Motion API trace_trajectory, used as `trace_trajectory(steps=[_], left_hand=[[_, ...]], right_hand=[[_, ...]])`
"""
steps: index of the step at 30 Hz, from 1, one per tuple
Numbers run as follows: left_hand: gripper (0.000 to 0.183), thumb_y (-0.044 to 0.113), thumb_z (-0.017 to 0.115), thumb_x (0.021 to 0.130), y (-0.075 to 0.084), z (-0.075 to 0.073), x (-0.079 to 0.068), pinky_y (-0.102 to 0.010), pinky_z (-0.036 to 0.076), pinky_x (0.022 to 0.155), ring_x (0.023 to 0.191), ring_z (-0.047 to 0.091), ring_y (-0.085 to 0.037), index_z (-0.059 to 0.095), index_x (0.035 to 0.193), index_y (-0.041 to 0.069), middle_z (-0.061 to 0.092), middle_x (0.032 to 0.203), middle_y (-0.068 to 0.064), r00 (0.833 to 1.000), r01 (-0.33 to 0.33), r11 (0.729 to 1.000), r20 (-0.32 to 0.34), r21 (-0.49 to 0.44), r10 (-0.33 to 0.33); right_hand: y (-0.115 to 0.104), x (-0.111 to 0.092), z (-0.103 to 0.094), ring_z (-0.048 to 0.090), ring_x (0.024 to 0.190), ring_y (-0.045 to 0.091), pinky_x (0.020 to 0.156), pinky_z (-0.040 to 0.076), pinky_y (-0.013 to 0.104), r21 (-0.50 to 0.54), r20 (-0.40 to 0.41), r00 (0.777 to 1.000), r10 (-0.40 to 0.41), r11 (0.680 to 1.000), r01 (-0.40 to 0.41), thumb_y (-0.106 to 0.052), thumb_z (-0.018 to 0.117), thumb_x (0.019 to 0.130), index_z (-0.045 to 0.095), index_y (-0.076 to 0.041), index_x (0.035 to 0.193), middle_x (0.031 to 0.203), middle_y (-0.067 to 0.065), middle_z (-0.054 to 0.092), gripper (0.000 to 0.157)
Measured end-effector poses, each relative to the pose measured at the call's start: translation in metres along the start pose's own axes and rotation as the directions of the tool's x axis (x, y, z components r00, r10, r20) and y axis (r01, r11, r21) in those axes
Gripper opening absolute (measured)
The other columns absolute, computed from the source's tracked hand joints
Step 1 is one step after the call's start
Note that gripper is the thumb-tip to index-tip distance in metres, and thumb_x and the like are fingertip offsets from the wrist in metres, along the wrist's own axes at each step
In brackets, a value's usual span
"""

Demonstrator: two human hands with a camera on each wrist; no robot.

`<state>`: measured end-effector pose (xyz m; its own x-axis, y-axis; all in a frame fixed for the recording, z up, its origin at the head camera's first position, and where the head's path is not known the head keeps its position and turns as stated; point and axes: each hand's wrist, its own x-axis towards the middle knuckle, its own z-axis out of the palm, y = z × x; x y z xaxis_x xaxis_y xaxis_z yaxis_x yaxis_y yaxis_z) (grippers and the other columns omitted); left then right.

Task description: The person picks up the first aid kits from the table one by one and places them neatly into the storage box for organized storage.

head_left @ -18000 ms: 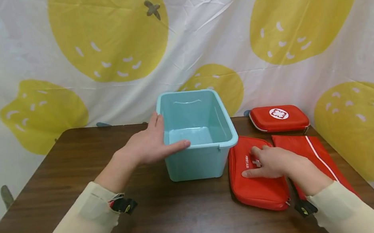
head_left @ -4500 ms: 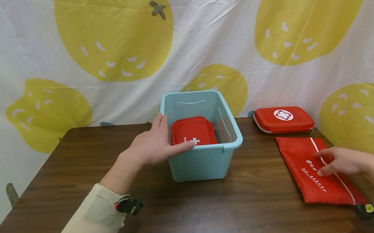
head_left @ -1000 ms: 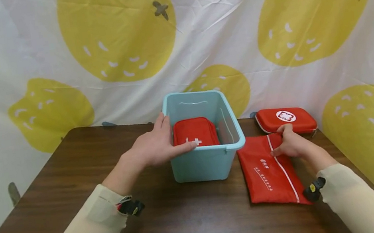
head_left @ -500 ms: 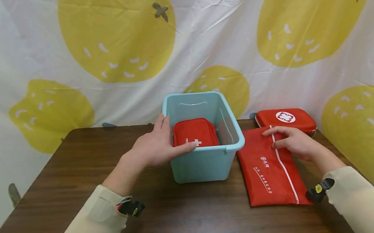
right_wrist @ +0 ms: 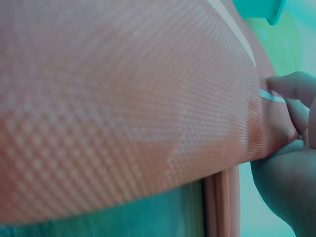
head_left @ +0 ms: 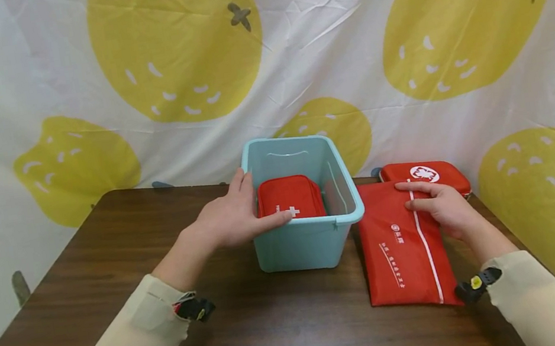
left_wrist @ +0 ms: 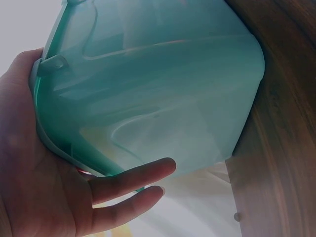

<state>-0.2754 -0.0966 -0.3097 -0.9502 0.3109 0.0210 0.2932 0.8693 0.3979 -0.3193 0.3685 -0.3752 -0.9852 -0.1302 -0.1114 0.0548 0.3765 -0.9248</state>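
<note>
On the table, my left hand [head_left: 226, 217] rests on the near left corner of a light blue plastic bin [head_left: 296, 249], thumb along the front rim. In the left wrist view, two straight fingers [left_wrist: 133, 178] lie along the outside of its wall. A red first-aid bag [head_left: 286, 192] with a white cross leans inside. Right of the bin, my right hand [head_left: 447, 208] pinches the upper right of a flat red pouch [head_left: 389, 219] with a white stripe and white print. In the right wrist view, the pouch [right_wrist: 133, 108] hangs partly raised from the surface.
Behind the pouch, a red hard first-aid case [head_left: 448, 173] with a round white emblem sits at the table's back right corner, partly covered by the pouch. A lemon-print cloth [head_left: 301, 44] hangs behind the brown wooden table [head_left: 269, 335].
The first-aid bag has gone from the table into the bin. The pouch was drawn left toward the bin; over the last second its far edge has risen with my right hand.
</note>
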Motion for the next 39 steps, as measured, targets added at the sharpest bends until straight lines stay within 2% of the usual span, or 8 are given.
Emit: trace_trajectory(steps=[3, 8, 14, 24, 34, 39], left_hand=[[0.13, 0.094, 0.052, 0.087, 0.0, 0.0, 0.0, -0.053, 0.06, 0.102, 0.144, 0.059, -0.038, 0.005, 0.177, 0.013, 0.007, 0.186, -0.011, 1.0, 0.003, 1.0, 0.001, 0.0, -0.003], [0.13, 0.094, 0.051, 0.087, 0.0, 0.0, 0.0, -0.052, 0.06, 0.101, 0.143, 0.061, -0.037, 0.006, 0.177, 0.013, 0.007, 0.186, -0.011, 1.0, 0.003, 1.0, -0.004, 0.006, -0.003], [0.13, 0.094, 0.052, 0.087, 0.0, 0.0, -0.001, -0.052, 0.061, 0.1, 0.14, 0.063, -0.036, 0.007, 0.177, 0.012, 0.007, 0.186, -0.011, 1.0, 0.004, 1.0, -0.002, 0.008, -0.004], [0.129, 0.092, 0.054, 0.087, 0.0, 0.0, -0.001, -0.053, 0.061, 0.101, 0.142, 0.061, -0.037, 0.006, 0.177, 0.014, 0.008, 0.186, -0.011, 1.0, 0.002, 1.0, 0.004, -0.012, -0.002], [0.128, 0.093, 0.054, 0.087, -0.001, 0.001, -0.001, -0.052, 0.061, 0.1, 0.141, 0.061, -0.037, 0.007, 0.177, 0.014, 0.009, 0.185, -0.011, 1.0, -0.003, 1.0, -0.004, -0.006, 0.003], [0.129, 0.093, 0.053, 0.087, -0.002, 0.001, 0.001, -0.052, 0.061, 0.1, 0.139, 0.062, -0.037, 0.006, 0.177, 0.015, 0.008, 0.186, -0.01, 1.0, -0.001, 1.0, -0.007, -0.009, 0.001]], right_hand=[[-0.005, -0.002, -0.001, 0.073, 0.101, 0.011, 0.087, 0.067, 0.037, 0.04, -0.03, 1.0, -0.004, 0.999, 0.005, -0.03, 0.071, 0.109, 0.049, -0.028, 0.167, 0.142, 0.004, 0.048, 0.062], [-0.013, -0.006, -0.005, 0.073, 0.098, 0.008, 0.083, 0.067, 0.033, 0.039, -0.08, 0.995, -0.057, 0.997, 0.061, -0.032, 0.074, 0.107, 0.05, -0.031, 0.167, 0.135, -0.005, 0.051, 0.064], [-0.023, -0.013, -0.01, 0.068, 0.105, 0.008, 0.082, 0.066, 0.027, 0.172, -0.124, 0.987, -0.099, 0.978, 0.12, -0.026, 0.078, 0.104, 0.054, -0.029, 0.164, 0.134, -0.01, 0.052, 0.064], [-0.034, -0.02, -0.017, 0.062, 0.114, 0.009, 0.083, 0.065, 0.024, 0.314, -0.163, 0.972, -0.17, 0.925, 0.214, -0.017, 0.076, 0.105, 0.057, -0.024, 0.162, 0.138, -0.009, 0.055, 0.06], [-0.045, -0.024, -0.014, 0.061, 0.118, 0.01, 0.084, 0.065, 0.023, 0.343, -0.19, 0.961, -0.2, 0.904, 0.256, -0.015, 0.076, 0.104, 0.058, -0.022, 0.161, 0.14, -0.01, 0.055, 0.061], [-0.052, -0.026, -0.015, 0.066, 0.113, 0.009, 0.082, 0.066, 0.025, 0.362, -0.204, 0.952, -0.227, 0.886, 0.289, -0.011, 0.075, 0.104, 0.061, -0.023, 0.158, 0.14, -0.009, 0.055, 0.057]])
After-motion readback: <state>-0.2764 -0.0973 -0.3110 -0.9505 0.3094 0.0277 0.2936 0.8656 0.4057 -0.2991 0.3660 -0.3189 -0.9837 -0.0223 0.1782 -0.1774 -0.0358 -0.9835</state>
